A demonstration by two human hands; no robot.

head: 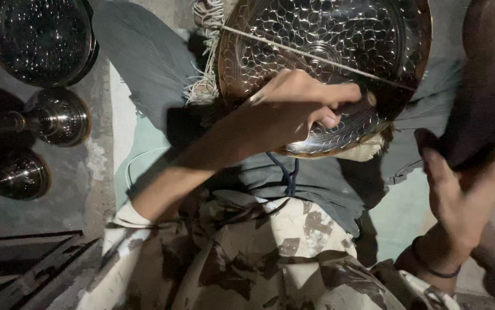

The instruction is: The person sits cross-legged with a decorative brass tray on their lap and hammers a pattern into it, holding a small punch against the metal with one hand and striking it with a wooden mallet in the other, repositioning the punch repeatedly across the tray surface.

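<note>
Brass-coloured embossed tray (328, 51), scale pattern all over, sat tilted on the person's lap against grey trousers (144, 51); thin rod or taut cord (316, 54) ran across its face. Left hand (293, 109) was clenched around a dark-handled tool (353, 106), tip lost in shadow at the tray's lower right; so the tray lay directly under and beyond that fist, touching or nearly touching the tool end, couldn't tell which. Right hand (460, 189) was apart from the tray, off to its right, fingers curled up against a dark blurred object (482, 103); couldn't tell if it gripped it or only steadied it.

Risks as I judged them: tray only propped on lap and frayed cloth (207, 57), nothing clamping it, so a push from the tool could skid it; dim light and shadow hid the contact point, so a slip could score the pattern. Polished metal vessels (41, 115) stood on the floor, well apart.
</note>
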